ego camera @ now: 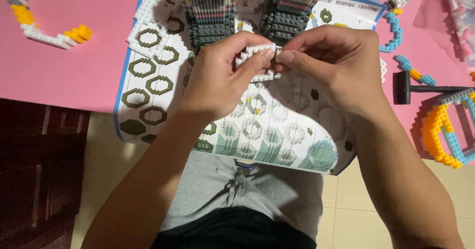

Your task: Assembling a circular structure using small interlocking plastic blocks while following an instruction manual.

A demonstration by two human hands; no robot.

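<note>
Left hand [217, 75] and right hand [329, 63] both pinching a white brick ring [255, 61] (tiny studs), held over the booklet [267, 125]; hammer [413, 88] right of booklet.

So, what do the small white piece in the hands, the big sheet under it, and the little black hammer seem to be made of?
White ring piece, held by left hand and right hand: probably hard plastic, built of tiny studded bricks. Instruction sheet: printed paper, slightly glossy, its edge bending over the table. Black hammer: looks like matte plastic, though rubber cannot be excluded.
</note>
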